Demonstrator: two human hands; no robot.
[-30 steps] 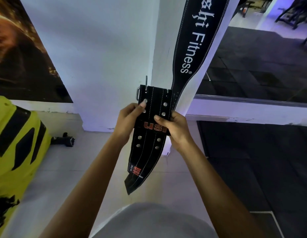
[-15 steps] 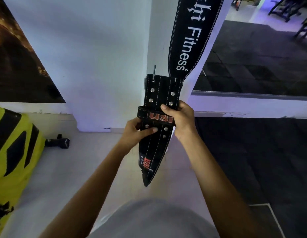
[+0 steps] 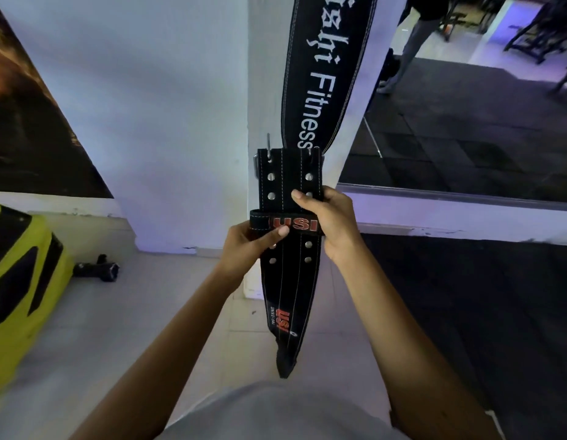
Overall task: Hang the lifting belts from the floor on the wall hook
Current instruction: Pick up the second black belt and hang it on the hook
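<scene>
A black lifting belt (image 3: 288, 290) with white stitching, metal eyelets and red "USI" print hangs upright in front of me, its pointed tip down. My left hand (image 3: 248, 246) pinches the belt's keeper loop (image 3: 263, 219) from the left. My right hand (image 3: 326, 217) grips the belt's right edge at the loop, thumb across the front. The steel buckle (image 3: 256, 165) sits at the belt's top. Behind it a second black belt (image 3: 323, 68) lettered "Fitness" hangs down the white pillar (image 3: 263, 90). The wall hook is out of view.
A yellow and black padded thing (image 3: 18, 281) stands at the left on the pale tile floor. A small black dumbbell (image 3: 96, 269) lies by the wall. A mirror (image 3: 466, 128) fills the right, reflecting dark gym mats, machines and a person's legs.
The belt has been lifted a little and held straighter. My left hand has moved up from the eyelets onto the keeper loop; my right hand stays at the loop.
</scene>
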